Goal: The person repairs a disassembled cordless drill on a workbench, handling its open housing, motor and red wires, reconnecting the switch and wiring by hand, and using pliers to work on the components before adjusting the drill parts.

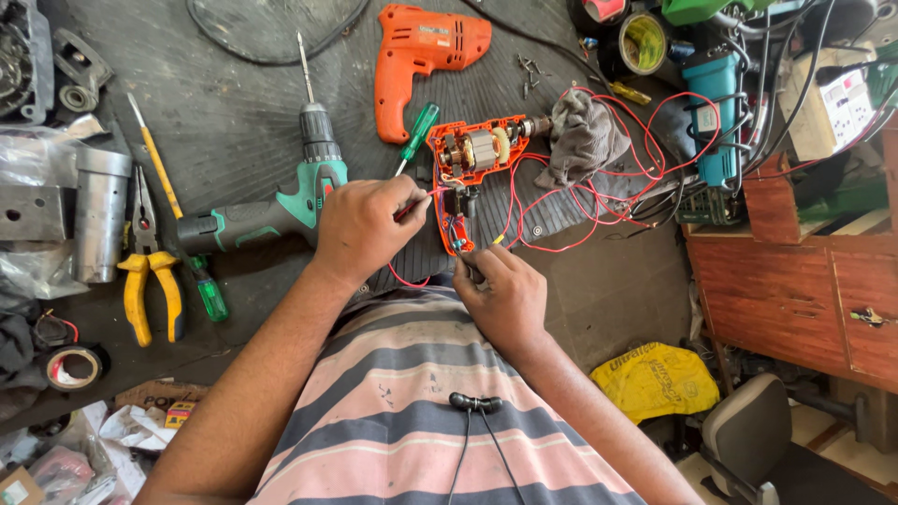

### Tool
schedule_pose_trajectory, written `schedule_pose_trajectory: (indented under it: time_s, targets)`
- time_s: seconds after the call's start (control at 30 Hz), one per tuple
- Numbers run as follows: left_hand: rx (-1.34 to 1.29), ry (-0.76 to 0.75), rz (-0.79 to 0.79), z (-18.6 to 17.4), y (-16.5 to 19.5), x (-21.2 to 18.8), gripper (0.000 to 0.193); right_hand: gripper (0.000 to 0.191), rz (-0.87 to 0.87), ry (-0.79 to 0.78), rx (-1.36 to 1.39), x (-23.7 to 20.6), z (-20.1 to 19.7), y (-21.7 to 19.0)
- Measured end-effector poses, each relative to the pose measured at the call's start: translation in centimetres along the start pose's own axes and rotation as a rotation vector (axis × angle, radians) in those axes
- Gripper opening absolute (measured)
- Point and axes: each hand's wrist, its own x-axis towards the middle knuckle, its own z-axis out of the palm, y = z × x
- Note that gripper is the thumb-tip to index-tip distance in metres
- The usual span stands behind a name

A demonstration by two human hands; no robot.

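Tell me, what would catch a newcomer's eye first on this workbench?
Probably the opened orange drill half at the centre, its motor bared and red wires looping off to the right. The left hand and right hand work at its handle end. Just above lies the other orange drill shell, and to the left a green cordless drill beside yellow-handled pliers.

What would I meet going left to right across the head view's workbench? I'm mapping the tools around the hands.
Metal cylinder → yellow-handled pliers → green cordless drill → left hand → opened orange drill half → grey rag → blue power tool.
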Motion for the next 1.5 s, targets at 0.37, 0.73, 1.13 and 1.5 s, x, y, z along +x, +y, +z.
schedule_pose_trajectory:
  time_s: [0.37, 0.73, 1.13, 1.5]
  targets:
    - [-0.054, 0.022, 0.004, -0.1, -0.3, -0.3, 0.018, 0.011, 0.047, -0.032, 0.014, -0.1, 0.1, 0.0]
    - [-0.056, 0.013, -0.025, -0.3, -0.2, 0.1, 0.018, 0.011, 0.065, -0.024, 0.019, 0.2, 0.1, 0.0]
    - [-0.041, 0.132, -0.028, 0.1, -0.3, 0.2, 0.014, 0.011, 0.070, -0.012, 0.058, 0.3, 0.3, 0.4]
    - [-1.023, -0.146, -0.874, -1.0, 3.5, -2.7, 0.013, 0.013, 0.882, -0.122, 1.356, -2.9, -2.8, 5.0]
